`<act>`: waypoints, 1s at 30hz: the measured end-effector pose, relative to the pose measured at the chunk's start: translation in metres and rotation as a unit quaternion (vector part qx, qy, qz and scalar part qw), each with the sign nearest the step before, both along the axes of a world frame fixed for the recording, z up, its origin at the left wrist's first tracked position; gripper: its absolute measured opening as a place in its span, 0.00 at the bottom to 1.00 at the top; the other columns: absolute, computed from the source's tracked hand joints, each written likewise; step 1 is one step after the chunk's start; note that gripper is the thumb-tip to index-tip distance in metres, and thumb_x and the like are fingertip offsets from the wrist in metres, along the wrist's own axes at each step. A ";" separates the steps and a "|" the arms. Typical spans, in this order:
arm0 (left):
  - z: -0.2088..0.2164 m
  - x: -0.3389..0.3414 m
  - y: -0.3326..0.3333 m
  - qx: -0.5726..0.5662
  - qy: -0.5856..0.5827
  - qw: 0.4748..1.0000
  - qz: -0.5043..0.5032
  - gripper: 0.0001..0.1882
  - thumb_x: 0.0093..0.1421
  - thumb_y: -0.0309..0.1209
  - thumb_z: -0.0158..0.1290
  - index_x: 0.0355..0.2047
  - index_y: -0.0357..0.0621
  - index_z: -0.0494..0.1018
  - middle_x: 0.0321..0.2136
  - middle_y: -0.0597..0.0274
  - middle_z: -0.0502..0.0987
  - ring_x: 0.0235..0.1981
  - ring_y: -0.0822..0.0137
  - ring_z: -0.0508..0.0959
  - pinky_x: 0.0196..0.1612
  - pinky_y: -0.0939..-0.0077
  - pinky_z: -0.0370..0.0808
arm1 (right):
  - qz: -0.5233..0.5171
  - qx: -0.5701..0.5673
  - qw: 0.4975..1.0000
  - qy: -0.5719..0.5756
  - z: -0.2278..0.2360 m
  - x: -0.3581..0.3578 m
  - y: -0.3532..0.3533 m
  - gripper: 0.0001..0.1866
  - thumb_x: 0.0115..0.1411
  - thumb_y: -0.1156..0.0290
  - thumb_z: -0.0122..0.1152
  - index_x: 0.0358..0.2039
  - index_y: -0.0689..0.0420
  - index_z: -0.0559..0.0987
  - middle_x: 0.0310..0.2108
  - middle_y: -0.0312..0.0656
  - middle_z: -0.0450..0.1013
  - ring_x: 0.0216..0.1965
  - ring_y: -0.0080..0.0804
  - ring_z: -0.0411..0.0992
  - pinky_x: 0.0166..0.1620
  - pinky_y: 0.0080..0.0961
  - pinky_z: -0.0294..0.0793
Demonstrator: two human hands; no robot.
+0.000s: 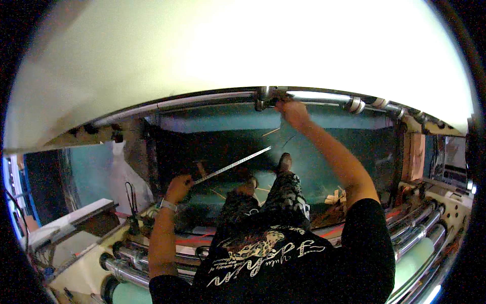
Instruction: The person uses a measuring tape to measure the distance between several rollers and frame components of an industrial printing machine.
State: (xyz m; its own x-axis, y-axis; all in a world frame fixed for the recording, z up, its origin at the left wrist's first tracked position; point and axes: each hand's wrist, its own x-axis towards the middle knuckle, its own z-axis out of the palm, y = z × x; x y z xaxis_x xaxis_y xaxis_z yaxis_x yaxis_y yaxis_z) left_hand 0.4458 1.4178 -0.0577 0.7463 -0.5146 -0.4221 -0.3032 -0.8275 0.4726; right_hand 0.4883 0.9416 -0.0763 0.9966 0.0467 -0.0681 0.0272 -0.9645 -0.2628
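My left hand [178, 189] is closed on one end of a long, thin, pale ruler [233, 165] with dark marks along it. The ruler slants up and to the right over the floor, its far end in the air or above the floor; I cannot tell which. My right hand [295, 114] reaches forward to a dark metal collar or holder [264, 98] on a shiny horizontal shaft [202, 101]. Its fingers curl at the right side of that holder, and what they grip is too dim to make out.
Beyond the shaft spreads a large, bright white sheet or web [253, 45]. More collars [356, 105] sit on the shaft to the right. Steel rollers [126, 271] lie behind me on both sides. Wood scraps [335, 196] are on the floor near my legs.
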 end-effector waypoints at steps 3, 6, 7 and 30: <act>-0.004 0.012 -0.006 0.026 0.002 0.999 -0.020 0.09 0.51 0.34 0.50 0.28 0.41 0.71 0.28 0.55 0.73 0.30 0.55 0.73 0.33 0.63 0.69 | -0.151 0.234 0.959 0.058 -0.047 -0.022 0.006 0.16 0.57 0.56 0.44 0.27 0.55 0.70 0.18 0.43 0.69 0.23 0.40 0.70 0.27 0.33 0.69; 0.029 0.015 -0.036 0.097 0.099 0.990 -0.040 0.11 0.51 0.35 0.50 0.27 0.39 0.72 0.28 0.56 0.75 0.30 0.55 0.74 0.33 0.64 0.70 | -0.258 0.318 0.912 0.012 -0.047 -0.036 0.031 0.19 0.58 0.53 0.43 0.26 0.57 0.69 0.17 0.42 0.68 0.20 0.38 0.69 0.24 0.31 0.68; 0.012 0.000 -0.036 0.074 0.044 0.996 -0.032 0.11 0.51 0.35 0.50 0.27 0.39 0.72 0.28 0.55 0.75 0.30 0.55 0.74 0.33 0.64 0.70 | -0.283 0.312 0.907 -0.020 -0.040 -0.041 0.024 0.20 0.58 0.52 0.43 0.26 0.57 0.69 0.17 0.42 0.68 0.19 0.37 0.68 0.23 0.31 0.67; 0.124 0.047 -0.154 0.125 -0.073 0.967 -0.212 0.12 0.55 0.35 0.47 0.35 0.41 0.70 0.31 0.53 0.73 0.31 0.53 0.73 0.37 0.62 0.69 | -0.041 0.286 0.957 -0.022 -0.023 -0.082 -0.053 0.16 0.51 0.57 0.53 0.25 0.59 0.73 0.20 0.48 0.68 0.26 0.47 0.68 0.32 0.39 0.68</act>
